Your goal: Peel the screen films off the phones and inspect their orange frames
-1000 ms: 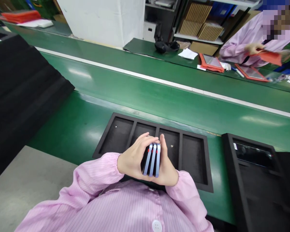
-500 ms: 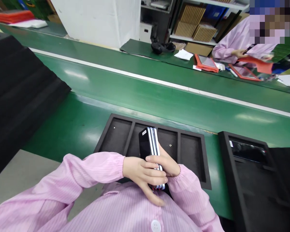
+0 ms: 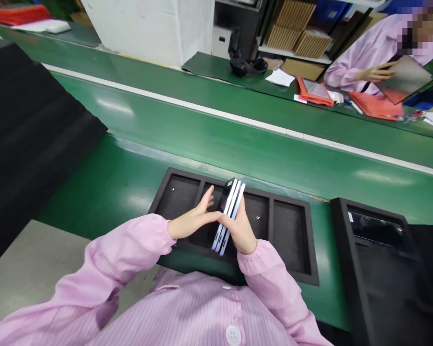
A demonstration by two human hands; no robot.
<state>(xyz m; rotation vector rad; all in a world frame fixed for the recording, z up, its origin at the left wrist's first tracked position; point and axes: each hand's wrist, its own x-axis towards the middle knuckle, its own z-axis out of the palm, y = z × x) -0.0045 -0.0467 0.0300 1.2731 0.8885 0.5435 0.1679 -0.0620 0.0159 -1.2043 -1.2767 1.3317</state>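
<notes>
A stack of three smartphones is held on edge, tilted, over a black foam tray with several compartments. My right hand grips the stack from the right side. Along its left side, my left hand has its fingers stretched and spread near the dark screen of the outermost phone. Whether its fingertips touch that screen I cannot tell. A small white label shows at that phone's top corner. Beneath the hands, the tray's middle compartments are partly hidden.
To the right is another black foam tray with one phone in it. Black foam sheets rise at the left. Across the green bench, a co-worker handles a flat panel near red pouches.
The phone stack has moved up and away from my body and now leans rightward. My left hand has come off the stack's front and spread its fingers. The co-worker has lifted a flat panel.
</notes>
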